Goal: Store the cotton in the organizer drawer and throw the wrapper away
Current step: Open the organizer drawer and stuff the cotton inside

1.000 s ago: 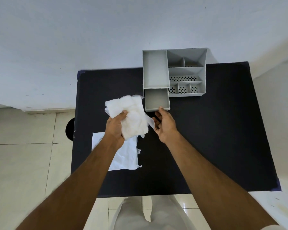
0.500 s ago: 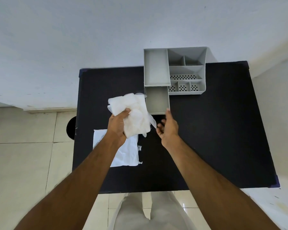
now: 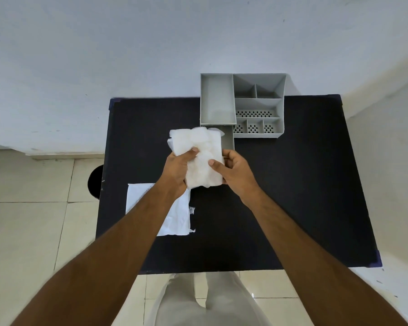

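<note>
Cotton (image 3: 201, 158) is now held by both hands just in front of the open drawer (image 3: 229, 141) of the grey organizer (image 3: 257, 104). The left hand (image 3: 178, 169) is closed on its left side. The right hand (image 3: 234, 171), which was loose and empty beside the drawer a moment ago, is now closed on its right side. Next, the cotton can likely be pushed into the drawer. The white wrapper (image 3: 174, 217) is left flat on the black surface (image 3: 292, 196), nearer the person than the drawer.

Right hand (image 3: 233, 171) now grips the cotton (image 3: 199, 156) too (left drawer).
</note>
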